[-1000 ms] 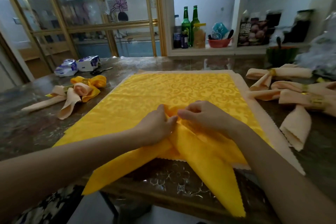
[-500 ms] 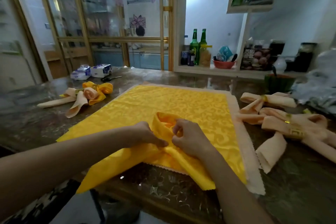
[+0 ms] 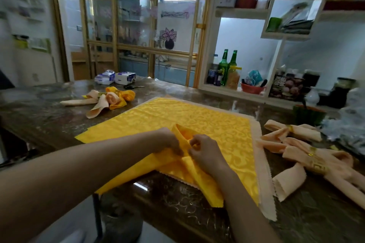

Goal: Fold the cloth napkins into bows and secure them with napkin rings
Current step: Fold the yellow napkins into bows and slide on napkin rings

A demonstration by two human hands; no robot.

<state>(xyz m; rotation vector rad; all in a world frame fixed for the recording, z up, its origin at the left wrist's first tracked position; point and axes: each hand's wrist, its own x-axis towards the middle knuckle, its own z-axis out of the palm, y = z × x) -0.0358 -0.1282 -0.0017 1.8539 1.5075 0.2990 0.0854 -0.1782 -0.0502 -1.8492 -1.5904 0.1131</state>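
The packs' print is too blurred to read: blue marks on the two white tissue packs [image 3: 115,78] beyond the far left corner of the flat yellow cloth [image 3: 207,122], and white characters on the dark pack [image 3: 284,87] beyond its far right corner. Beside that pack, a red bowl [image 3: 252,88] holds blue and dark items, next to two green bottles [image 3: 227,67].

The folded yellow napkin [image 3: 182,163] lies on the near part of the flat yellow cloth, with a loop raised at its middle and its tails over the near edge of the surface [image 3: 49,116]. The left hand [image 3: 167,142] pinches the loop's left side; its grip is curled on the fabric. The right hand [image 3: 205,152] pinches the napkin's centre, its grip closed on the fold.

Right of the cloth lie peach bows [image 3: 296,144] in gold napkin rings [image 3: 313,152]. To its far left lie more bows [image 3: 110,98].

Both hands are where they were half a second ago. The loop has stood up since the first frame.
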